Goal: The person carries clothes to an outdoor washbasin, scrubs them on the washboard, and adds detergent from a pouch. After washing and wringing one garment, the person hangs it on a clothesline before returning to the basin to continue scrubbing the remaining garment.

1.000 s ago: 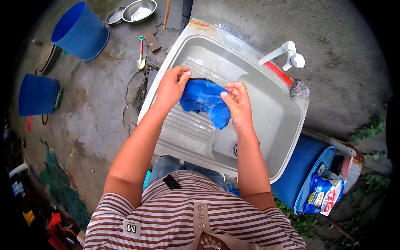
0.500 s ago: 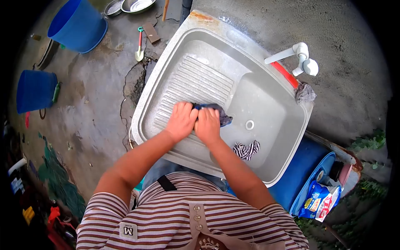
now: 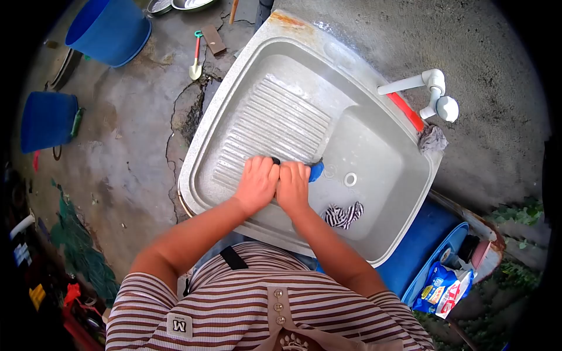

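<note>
Fabric of bright blue, with a dark part [image 3: 317, 171], is now bunched almost out of sight inside two fists; half a second ago a longer, mostly dark roll stuck out past the knuckles. It now seems gathered up tightly, under firm work by both hands. The left hand [image 3: 256, 186] and the right hand [image 3: 293, 186] are side by side, fingers curled hard around it, with only a blue end beyond the right one and a dark bit by the left. The fabric is above the lower end of the ribbed slope in the pale grey, speckled sink [image 3: 374, 140]; whether it touches the ridges cannot be told. In the earliest frame it hung spread between hands held apart. The black-and-white striped cloth [image 3: 343, 216], then mostly hidden by the right forearm, lies crumpled in the basin, in plain view.
</note>
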Available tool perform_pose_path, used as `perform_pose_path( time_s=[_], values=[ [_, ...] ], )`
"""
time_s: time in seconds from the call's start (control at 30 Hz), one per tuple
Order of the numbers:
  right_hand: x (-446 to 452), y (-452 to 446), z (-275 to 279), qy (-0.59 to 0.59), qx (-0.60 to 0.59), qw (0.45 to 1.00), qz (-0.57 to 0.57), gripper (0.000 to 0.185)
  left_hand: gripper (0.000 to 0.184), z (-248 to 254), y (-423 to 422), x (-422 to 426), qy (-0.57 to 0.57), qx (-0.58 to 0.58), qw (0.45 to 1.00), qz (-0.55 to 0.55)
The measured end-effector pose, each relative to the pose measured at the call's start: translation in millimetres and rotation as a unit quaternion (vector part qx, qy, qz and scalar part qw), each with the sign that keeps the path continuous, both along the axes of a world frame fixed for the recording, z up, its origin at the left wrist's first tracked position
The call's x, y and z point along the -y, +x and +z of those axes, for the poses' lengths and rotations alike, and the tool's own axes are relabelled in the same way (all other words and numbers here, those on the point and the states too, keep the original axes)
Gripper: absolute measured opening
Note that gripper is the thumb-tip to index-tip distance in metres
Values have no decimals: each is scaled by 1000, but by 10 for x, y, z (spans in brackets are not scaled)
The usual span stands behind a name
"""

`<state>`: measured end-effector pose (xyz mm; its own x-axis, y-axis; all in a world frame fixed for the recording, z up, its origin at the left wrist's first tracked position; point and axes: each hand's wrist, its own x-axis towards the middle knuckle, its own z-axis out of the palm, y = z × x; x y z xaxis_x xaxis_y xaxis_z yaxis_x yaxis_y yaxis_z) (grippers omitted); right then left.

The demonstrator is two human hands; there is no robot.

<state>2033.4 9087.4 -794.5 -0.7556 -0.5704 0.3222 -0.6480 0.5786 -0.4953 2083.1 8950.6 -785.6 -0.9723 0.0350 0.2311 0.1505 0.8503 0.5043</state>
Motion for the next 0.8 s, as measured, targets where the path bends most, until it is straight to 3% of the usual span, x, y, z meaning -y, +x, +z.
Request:
perform_pose_path(
  time_s=[0.1,0.23,0.37,0.43,0.53,0.67,0.73,0.8],
  values=[
    [331,-767,-41,66,-6,996,-60,11,11,-84,-860,160,-59,-20,995,72],
    [549,-1234,-169,39,-58,989,-128,10,9,-138,-1375,226,-72,-12,988,135],
    [261,-513,-33,28,-41,995,-90,15,8,-15,-658,111,-30,-52,994,96],
    [-54,57,15,25,-18,999,-41,20,11,26,-97,43,-42,4,998,37],
    [-156,66,-10,29,0,1000,11,22,16,131,261,-95,-21,-49,999,0],
    [142,-528,-97,20,-9,1000,-19,25,28,19,-284,-8,-65,86,994,10],
    [149,-622,-101,11,-11,998,-58,27,33,10,-502,3,-38,54,997,46],
    [108,-697,-118,-89,91,989,-70,35,38,57,-538,63,-16,15,996,86]
  ],
)
